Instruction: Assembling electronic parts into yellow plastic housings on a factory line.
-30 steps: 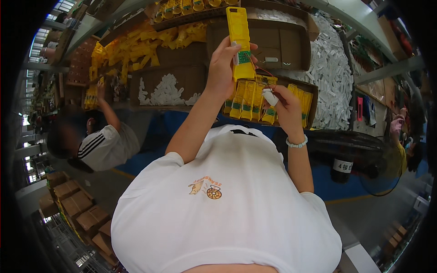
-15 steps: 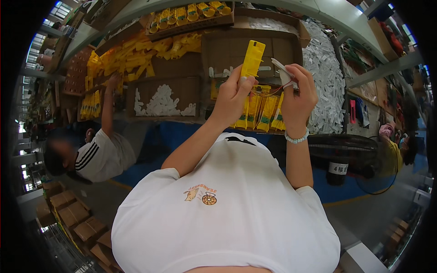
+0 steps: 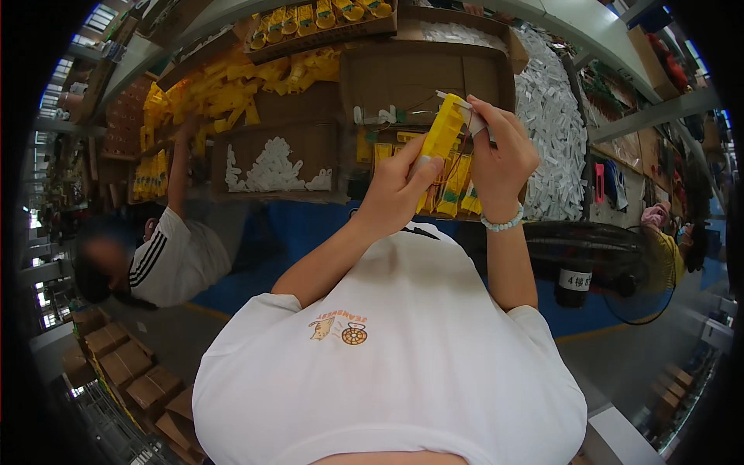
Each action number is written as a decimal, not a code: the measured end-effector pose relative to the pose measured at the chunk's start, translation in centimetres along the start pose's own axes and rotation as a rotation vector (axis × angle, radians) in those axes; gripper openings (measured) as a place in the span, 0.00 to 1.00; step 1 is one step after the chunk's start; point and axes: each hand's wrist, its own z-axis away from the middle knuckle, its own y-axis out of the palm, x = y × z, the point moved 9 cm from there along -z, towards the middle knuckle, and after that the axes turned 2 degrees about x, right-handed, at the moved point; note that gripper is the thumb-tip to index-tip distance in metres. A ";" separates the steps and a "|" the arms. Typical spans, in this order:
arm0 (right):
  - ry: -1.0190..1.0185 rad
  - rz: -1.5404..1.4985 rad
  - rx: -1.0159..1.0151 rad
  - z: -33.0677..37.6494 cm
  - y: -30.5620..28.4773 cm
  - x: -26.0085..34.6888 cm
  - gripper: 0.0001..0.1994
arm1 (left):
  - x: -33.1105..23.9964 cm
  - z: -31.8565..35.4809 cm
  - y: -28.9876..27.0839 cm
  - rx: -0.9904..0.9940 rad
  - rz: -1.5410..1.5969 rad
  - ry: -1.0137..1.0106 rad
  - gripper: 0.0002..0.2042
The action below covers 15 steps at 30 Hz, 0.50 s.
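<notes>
My left hand [image 3: 391,194] grips a flat, long yellow plastic part [image 3: 442,136] by its lower half and holds it tilted in front of my chest. My right hand [image 3: 500,155] is closed on a small white piece [image 3: 474,120] at the yellow part's upper end, with thin wires [image 3: 457,159] trailing down beside it. A bead bracelet [image 3: 502,225] circles my right wrist. Behind the hands stands a cardboard box [image 3: 449,186] of upright yellow parts.
Cardboard trays hold white pieces [image 3: 271,170] and piled yellow parts [image 3: 225,93]; a heap of white pieces [image 3: 554,139] lies right. A co-worker [image 3: 167,260] at left reaches up to the yellow parts. A black fan [image 3: 601,260] and another person [image 3: 670,244] are at right. Stacked cartons [image 3: 128,372] sit lower left.
The yellow part was raised high in my left hand, then came down and tilted. My right hand rose from the box with the white piece and met the part's upper end.
</notes>
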 end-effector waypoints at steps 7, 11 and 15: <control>0.261 -0.663 -0.017 -0.2 0.4 -3.7 0.20 | 0.0 0.5 1.3 0.152 0.795 -0.076 0.21; 0.172 -0.561 0.204 -0.3 1.2 -2.4 0.19 | -1.5 1.1 3.0 0.239 0.912 -0.070 0.23; -0.055 -0.421 0.245 -0.5 0.3 -1.3 0.18 | -2.9 1.8 4.5 0.330 0.928 -0.063 0.21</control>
